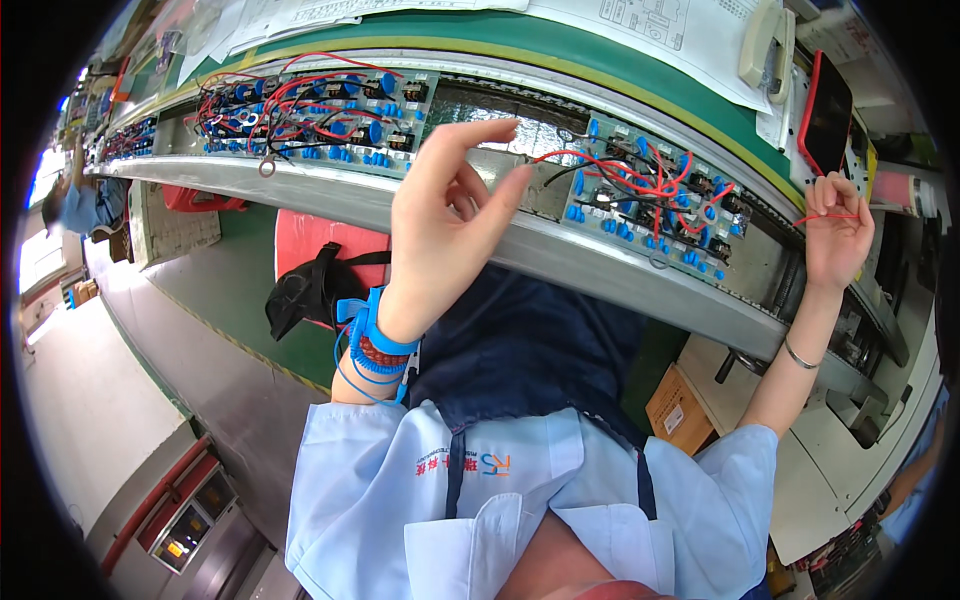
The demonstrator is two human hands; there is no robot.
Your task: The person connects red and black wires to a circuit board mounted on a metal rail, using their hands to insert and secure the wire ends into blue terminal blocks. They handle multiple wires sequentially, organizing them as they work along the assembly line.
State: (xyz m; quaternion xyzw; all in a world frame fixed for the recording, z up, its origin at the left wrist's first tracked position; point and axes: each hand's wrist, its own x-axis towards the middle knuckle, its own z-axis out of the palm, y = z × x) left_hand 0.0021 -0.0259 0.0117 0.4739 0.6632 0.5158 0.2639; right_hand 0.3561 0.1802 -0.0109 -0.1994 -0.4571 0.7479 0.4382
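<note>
My left hand (447, 215), a blue wrist strap (372, 330) with a coiled cord on its wrist, hovers over the rail between two circuit boards. Its thumb and index finger are apart with nothing between them; the other fingers curl inward. To its right lies a circuit board (625, 215) with blue components and a tangle of red and black wires. More wired circuit boards (330, 120) sit to its left. At the far right my right hand (838, 240) is raised beside the rail's end, its fingertips closed on a thin red wire (822, 217).
A long metal conveyor rail (330, 190) runs in front of me. Behind it, paper sheets (660, 50) lie on a green surface (480, 45). A red-edged phone-like device (826, 115) stands at the right. Below are a black bag (305, 290) and a cardboard box (680, 408).
</note>
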